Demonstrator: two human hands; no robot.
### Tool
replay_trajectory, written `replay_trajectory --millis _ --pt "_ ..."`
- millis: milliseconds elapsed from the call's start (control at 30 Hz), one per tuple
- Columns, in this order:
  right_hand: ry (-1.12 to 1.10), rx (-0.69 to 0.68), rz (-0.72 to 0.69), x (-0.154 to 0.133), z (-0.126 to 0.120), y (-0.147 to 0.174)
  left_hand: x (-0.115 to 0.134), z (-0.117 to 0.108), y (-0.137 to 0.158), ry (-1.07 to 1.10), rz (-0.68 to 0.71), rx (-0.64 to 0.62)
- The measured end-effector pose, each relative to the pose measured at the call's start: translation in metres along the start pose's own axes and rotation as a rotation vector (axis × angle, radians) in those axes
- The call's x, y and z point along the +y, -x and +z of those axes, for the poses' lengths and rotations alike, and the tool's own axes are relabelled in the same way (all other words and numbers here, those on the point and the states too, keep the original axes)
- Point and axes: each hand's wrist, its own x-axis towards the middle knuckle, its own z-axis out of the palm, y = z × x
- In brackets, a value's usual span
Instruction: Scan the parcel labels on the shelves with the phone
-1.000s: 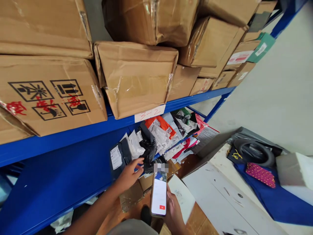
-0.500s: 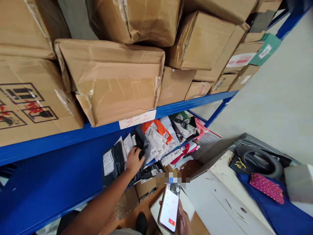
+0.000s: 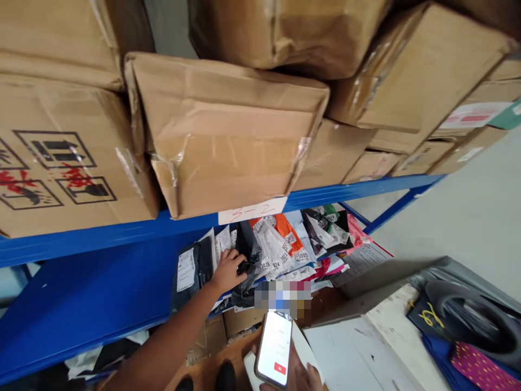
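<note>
My left hand reaches onto the blue lower shelf, its fingers curled on a black plastic parcel bag. Beside it on the left stand pale labelled parcels and a dark parcel with a white label. On its right lean several white mailing bags with printed numbers and an orange bag. Lower down, my right hand is closed around a smartphone with a lit white screen and a red button. Part of that hand is behind the phone.
Large cardboard boxes fill the upper shelf, above a blue beam with a "3-2" label. At the right, a white board-like surface and a magenta dotted cloth are close by. Blue shelf metal extends left.
The view has shifted closer to the shelf, so the boxes look larger. My left hand stays at the black bag, its fingers slightly moved. The phone's screen shows different, paler content.
</note>
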Motion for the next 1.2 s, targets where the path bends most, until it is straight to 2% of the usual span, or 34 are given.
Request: replay_trajectory --millis 200,400,500,700,867,1000,1200 --pt "0.169 0.067 -0.022 -0.009 0.024 -0.028 0.001 0.011 -0.006 0.052 -0.276 0.191" --pt "0.368 0.153 0.036 -0.005 0.032 -0.042 -0.012 0.012 0.005 0.192 -0.422 0.350" --pt "0.493 0.173 0.035 0.001 0.045 -0.053 -0.022 0.009 0.011 0.269 -0.426 0.370" --pt "0.637 0.138 0.152 0.008 0.085 -0.090 -0.039 -0.002 0.014 0.412 -0.424 0.416" --pt "0.713 0.192 0.145 0.008 0.111 -0.106 -0.047 -0.008 0.017 0.479 -0.456 0.443" --pt "0.756 0.243 0.131 0.009 0.120 -0.106 -0.049 -0.009 0.020 0.508 -0.447 0.439" --pt "0.782 0.284 0.128 0.011 0.118 -0.110 -0.049 -0.012 0.022 0.529 -0.449 0.420"
